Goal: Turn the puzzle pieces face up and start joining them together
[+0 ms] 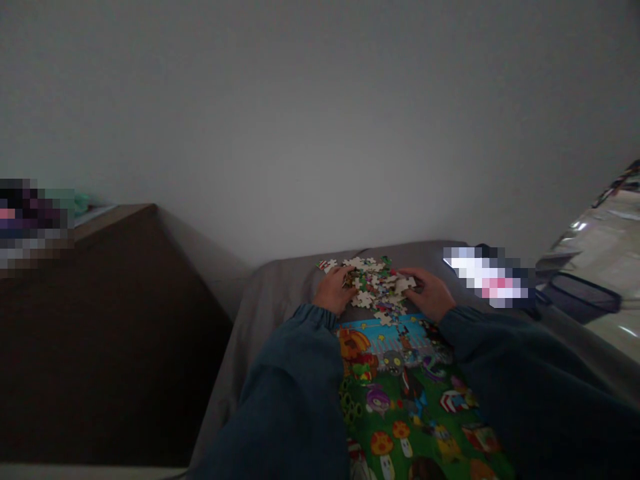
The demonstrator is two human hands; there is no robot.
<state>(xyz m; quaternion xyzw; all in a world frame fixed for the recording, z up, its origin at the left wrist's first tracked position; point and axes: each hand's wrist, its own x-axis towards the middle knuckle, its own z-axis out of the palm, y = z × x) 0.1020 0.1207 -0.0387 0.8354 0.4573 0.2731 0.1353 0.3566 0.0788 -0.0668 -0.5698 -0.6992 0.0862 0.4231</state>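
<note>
A loose heap of jigsaw puzzle pieces (pixel 370 283) lies on the grey cloth, some pale backs up and others with coloured print showing. At its left side my left hand (pixel 334 291) has its fingers curled around a dark-printed piece (pixel 349 277). Opposite, my right hand (pixel 433 293) pinches a pale puzzle piece (pixel 407 284) between thumb and fingers at the heap's right edge. Between my forearms lies a colourful picture sheet (pixel 395 393) with cartoon zombies, mushrooms and plants. Its sides are partly hidden by my sleeves.
The grey cloth-covered surface (pixel 270 293) ends against a plain wall (pixel 310 133). A lit, blurred-out screen (pixel 487 277) lies to the right, beside a dark mesh basket (pixel 583 293). A dark brown cabinet (pixel 110 347) stands at the left, with items on top.
</note>
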